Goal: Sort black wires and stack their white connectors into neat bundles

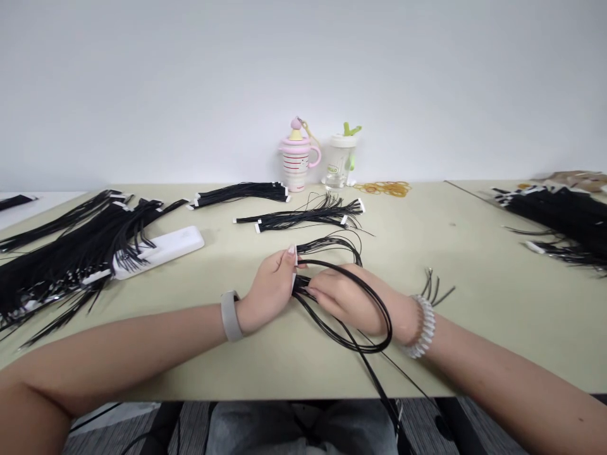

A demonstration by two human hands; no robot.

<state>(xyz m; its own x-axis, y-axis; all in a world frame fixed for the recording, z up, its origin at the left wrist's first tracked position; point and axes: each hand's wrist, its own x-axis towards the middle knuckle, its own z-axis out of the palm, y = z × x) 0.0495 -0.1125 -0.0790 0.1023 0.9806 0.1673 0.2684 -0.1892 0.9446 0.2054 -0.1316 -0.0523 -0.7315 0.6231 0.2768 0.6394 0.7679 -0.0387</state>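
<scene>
At the bottom centre of the frame, our grey trousers (246, 430) show below the near edge of the bench (190, 373). In the middle we have black wires (387, 328) bent into a loop, a length running down over that edge. Our left hand (266, 287) has thumb and fingers closed on a white connector (296, 254) on them; our right hand (351, 296), fingers curled shut, pinches the wires while the loop crosses over it. At left, a white case (183, 245) lies partly under a heap of cables (61, 253); a second heap (564, 221) sits at far right. Past our hands we see two cable bundles (303, 218) (241, 191), then rubber bands (386, 188), a pink-lidded mug (295, 165) and a clear cup (338, 163) by the wall (190, 88).
</scene>
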